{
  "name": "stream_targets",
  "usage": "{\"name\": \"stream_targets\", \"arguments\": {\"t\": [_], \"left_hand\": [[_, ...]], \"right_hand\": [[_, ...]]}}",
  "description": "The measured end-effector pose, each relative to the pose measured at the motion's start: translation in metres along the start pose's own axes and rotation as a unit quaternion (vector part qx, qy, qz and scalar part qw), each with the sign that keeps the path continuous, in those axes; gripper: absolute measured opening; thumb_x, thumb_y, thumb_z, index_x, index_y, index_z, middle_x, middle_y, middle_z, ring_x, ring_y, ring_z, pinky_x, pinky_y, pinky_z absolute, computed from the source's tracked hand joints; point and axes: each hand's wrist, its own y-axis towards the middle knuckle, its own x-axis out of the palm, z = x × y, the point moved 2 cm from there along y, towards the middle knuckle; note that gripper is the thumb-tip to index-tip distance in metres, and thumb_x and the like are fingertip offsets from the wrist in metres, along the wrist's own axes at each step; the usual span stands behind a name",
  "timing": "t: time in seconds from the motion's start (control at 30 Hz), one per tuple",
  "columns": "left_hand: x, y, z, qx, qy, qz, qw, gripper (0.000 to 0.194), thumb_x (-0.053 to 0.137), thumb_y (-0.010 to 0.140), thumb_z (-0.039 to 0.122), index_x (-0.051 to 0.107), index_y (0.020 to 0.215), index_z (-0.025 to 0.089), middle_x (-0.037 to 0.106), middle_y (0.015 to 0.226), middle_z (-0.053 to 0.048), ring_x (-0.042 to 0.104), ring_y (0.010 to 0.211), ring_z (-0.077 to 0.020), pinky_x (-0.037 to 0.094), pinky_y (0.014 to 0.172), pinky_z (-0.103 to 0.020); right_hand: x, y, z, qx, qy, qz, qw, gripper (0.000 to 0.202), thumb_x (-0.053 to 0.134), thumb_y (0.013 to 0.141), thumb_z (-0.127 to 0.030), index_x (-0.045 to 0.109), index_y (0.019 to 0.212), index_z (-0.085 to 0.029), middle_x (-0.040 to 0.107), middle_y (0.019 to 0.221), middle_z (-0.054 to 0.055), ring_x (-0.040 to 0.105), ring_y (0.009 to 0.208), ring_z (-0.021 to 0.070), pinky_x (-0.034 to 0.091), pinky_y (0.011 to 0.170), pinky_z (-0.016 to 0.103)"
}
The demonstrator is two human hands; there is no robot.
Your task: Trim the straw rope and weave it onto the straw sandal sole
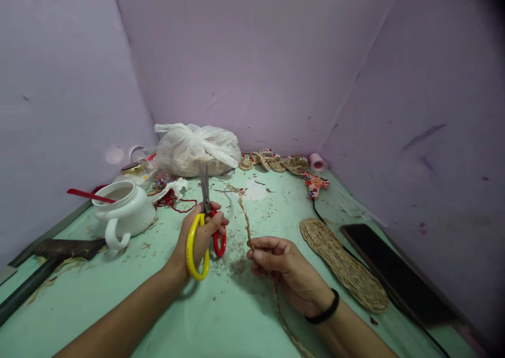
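Note:
My left hand (207, 229) is closed on a pair of scissors (205, 192) with one yellow and one red handle loop, blades pointing up and away. In my right hand (282, 261) a braided straw cord (246, 218) is pinched between thumb and fingers. Its upper end stands up past the fingertips, with loose strands at the tip; the rest trails down toward the front edge of the view. The scissor blades are apart from the cord, to its left. A woven straw sole (343, 263) lies flat to the right of my right hand.
At left stand a white pot (132, 211) with a red stick (90, 195) and a hammer-like tool (51, 258). Behind are a tied white plastic bag (197, 147), small straw pieces (272, 161) and a pink roll (317, 162). A patterned glue gun (314, 184) and dark flat slab (394, 274) lie right.

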Motion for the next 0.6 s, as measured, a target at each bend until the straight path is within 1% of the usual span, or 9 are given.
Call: {"name": "stream_targets", "arguments": {"t": [0.07, 0.13, 0.17, 0.23, 0.3, 0.37, 0.47, 0.53, 0.6], "left_hand": [[-0.006, -0.002, 0.003, 0.049, 0.091, 0.020, 0.994, 0.024, 0.050, 0.075, 0.034, 0.044, 0.092, 0.018, 0.056, 0.068, 0.000, 0.053, 0.055, -0.0119, 0.043, 0.047, -0.022], [-0.012, -0.006, 0.007, 0.132, 0.215, 0.025, 0.967, 0.019, 0.047, 0.078, 0.030, 0.046, 0.094, 0.019, 0.056, 0.072, 0.001, 0.053, 0.058, -0.0116, 0.043, 0.051, -0.023], [-0.015, -0.008, 0.009, 0.191, 0.282, 0.023, 0.940, 0.018, 0.046, 0.078, 0.026, 0.047, 0.094, 0.020, 0.056, 0.073, 0.000, 0.053, 0.060, -0.0117, 0.043, 0.054, -0.024], [-0.018, -0.013, 0.012, 0.325, 0.398, 0.010, 0.858, 0.020, 0.045, 0.075, 0.017, 0.048, 0.095, 0.019, 0.055, 0.075, 0.000, 0.052, 0.063, -0.0128, 0.042, 0.059, -0.025], [-0.016, -0.018, 0.013, 0.415, 0.469, -0.016, 0.780, 0.027, 0.042, 0.072, 0.010, 0.048, 0.096, 0.017, 0.053, 0.075, -0.002, 0.050, 0.066, -0.0150, 0.041, 0.060, -0.027], [-0.010, -0.022, 0.012, 0.441, 0.516, -0.049, 0.733, 0.032, 0.038, 0.070, 0.005, 0.048, 0.099, 0.015, 0.052, 0.076, -0.005, 0.049, 0.069, -0.0174, 0.041, 0.062, -0.030], [0.000, -0.025, 0.008, 0.424, 0.583, -0.082, 0.688, 0.034, 0.035, 0.074, 0.004, 0.049, 0.104, 0.013, 0.052, 0.083, -0.010, 0.048, 0.075, -0.0203, 0.042, 0.065, -0.034], [0.005, -0.026, 0.003, 0.397, 0.622, -0.096, 0.668, 0.036, 0.036, 0.074, 0.003, 0.049, 0.106, 0.013, 0.052, 0.086, -0.011, 0.047, 0.077, -0.0215, 0.042, 0.067, -0.036], [0.007, -0.026, -0.001, 0.368, 0.647, -0.109, 0.659, 0.039, 0.038, 0.071, 0.002, 0.049, 0.108, 0.012, 0.052, 0.087, -0.012, 0.047, 0.077, -0.0223, 0.042, 0.068, -0.037]], "right_hand": [[0.000, -0.001, -0.004, 0.002, 0.007, 0.012, 1.000, 0.034, 0.081, 0.041, -0.018, 0.065, 0.070, -0.012, 0.064, 0.059, 0.001, 0.055, 0.051, 0.0091, 0.045, 0.052, 0.022], [0.000, -0.002, -0.008, -0.012, 0.014, 0.030, 0.999, 0.034, 0.081, 0.040, -0.017, 0.065, 0.070, -0.012, 0.061, 0.055, -0.001, 0.052, 0.049, 0.0083, 0.045, 0.049, 0.022], [-0.001, -0.002, -0.010, -0.025, 0.014, 0.041, 0.999, 0.033, 0.080, 0.040, -0.017, 0.065, 0.069, -0.012, 0.060, 0.053, -0.002, 0.051, 0.048, 0.0076, 0.043, 0.047, 0.021], [-0.004, -0.002, -0.013, -0.055, 0.010, 0.069, 0.996, 0.030, 0.079, 0.041, -0.017, 0.065, 0.068, -0.013, 0.057, 0.051, -0.004, 0.047, 0.045, 0.0062, 0.039, 0.041, 0.018], [-0.007, -0.001, -0.016, -0.081, 0.011, 0.101, 0.992, 0.026, 0.077, 0.042, -0.015, 0.065, 0.065, -0.013, 0.055, 0.049, -0.004, 0.044, 0.044, 0.0054, 0.034, 0.037, 0.016], [-0.010, 0.000, -0.018, -0.091, 0.021, 0.126, 0.988, 0.024, 0.075, 0.043, -0.013, 0.065, 0.064, -0.013, 0.056, 0.051, -0.004, 0.044, 0.044, 0.0050, 0.030, 0.035, 0.015], [-0.011, 0.002, -0.020, -0.096, 0.033, 0.140, 0.985, 0.024, 0.073, 0.044, -0.011, 0.066, 0.066, -0.013, 0.058, 0.054, -0.002, 0.044, 0.045, 0.0051, 0.027, 0.035, 0.015], [-0.010, 0.002, -0.021, -0.105, 0.037, 0.134, 0.985, 0.024, 0.073, 0.044, -0.012, 0.066, 0.067, -0.012, 0.058, 0.054, -0.002, 0.045, 0.045, 0.0055, 0.027, 0.036, 0.016], [-0.008, 0.002, -0.021, -0.118, 0.043, 0.121, 0.985, 0.022, 0.072, 0.044, -0.010, 0.066, 0.065, -0.012, 0.058, 0.052, -0.002, 0.043, 0.043, 0.0052, 0.027, 0.037, 0.016]]}}
